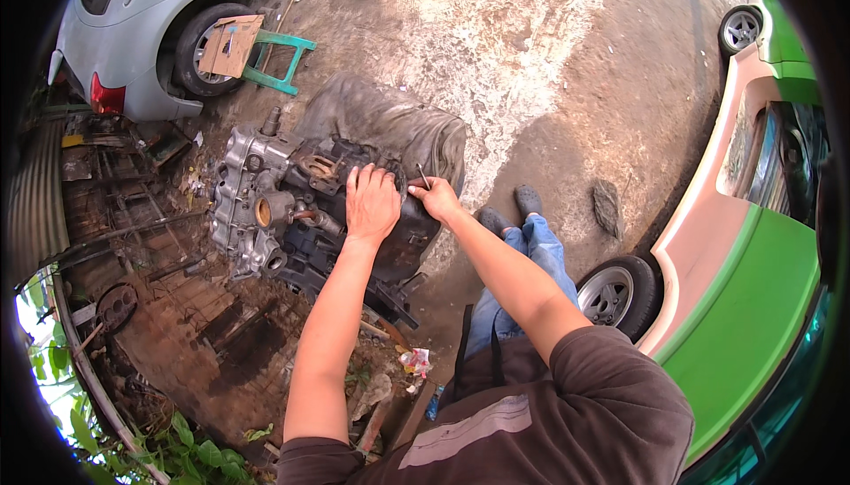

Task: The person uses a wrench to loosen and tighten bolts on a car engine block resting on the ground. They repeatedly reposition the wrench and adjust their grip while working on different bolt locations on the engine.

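A dirty car engine (239, 219) sits in front of me, with a silver ribbed casing on its left and dark, greasy parts toward its right. My left hand (372, 206) lies on top of the engine's right part, fingers extended over the edge of a dark piece. Close beside it, at the engine's right end, my right hand (436, 199) pinches a thin metal rod-like tool (423, 175) that points up and away from me. The tool's lower end is hidden by the fingers. A round port (263, 211) shows on the engine's near side.
A dark wrinkled sheet (385, 108) lies behind and under the engine. Beyond stand a green stool (288, 62), cardboard (230, 45) and a silver car (146, 29). To my right is a green and pink car (744, 299); a stone (606, 209) lies nearby. Rusty scrap (115, 308) fills the left.
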{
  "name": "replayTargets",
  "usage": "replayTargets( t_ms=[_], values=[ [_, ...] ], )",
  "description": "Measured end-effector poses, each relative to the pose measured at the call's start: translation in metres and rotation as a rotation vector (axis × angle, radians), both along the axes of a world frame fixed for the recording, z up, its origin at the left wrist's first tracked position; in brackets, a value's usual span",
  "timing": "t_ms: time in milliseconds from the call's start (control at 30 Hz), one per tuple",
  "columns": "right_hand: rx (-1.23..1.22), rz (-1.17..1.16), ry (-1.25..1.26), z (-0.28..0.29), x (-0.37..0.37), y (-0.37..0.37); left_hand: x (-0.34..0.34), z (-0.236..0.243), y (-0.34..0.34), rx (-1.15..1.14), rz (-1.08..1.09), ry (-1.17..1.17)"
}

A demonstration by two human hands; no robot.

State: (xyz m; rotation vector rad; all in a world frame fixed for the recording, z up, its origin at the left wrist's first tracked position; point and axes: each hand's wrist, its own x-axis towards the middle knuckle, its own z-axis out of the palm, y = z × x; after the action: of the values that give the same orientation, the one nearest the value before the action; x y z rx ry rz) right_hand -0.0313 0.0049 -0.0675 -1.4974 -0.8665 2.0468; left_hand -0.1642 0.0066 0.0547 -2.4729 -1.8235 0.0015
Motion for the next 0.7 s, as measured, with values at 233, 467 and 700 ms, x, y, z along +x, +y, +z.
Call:
replayTargets(
  t_ms=[233,467,700],
  values=[
    [-0.041,-0.018,-0.012,0.0050,-0.0013,0.0019,-0.0042,-0.0061,-0.0039,0.012,0.023,-0.117],
    [-0.092,-0.062,0.059,0.0048,-0.0008,0.0061,-0.0037,-0.0083,-0.0029,-0.010,0.042,-0.073],
    [-0.193,-0.225,0.243,-0.0004,0.0004,0.0040,-0.0032,-0.0094,-0.0029,-0.034,0.044,-0.035]
  ],
)
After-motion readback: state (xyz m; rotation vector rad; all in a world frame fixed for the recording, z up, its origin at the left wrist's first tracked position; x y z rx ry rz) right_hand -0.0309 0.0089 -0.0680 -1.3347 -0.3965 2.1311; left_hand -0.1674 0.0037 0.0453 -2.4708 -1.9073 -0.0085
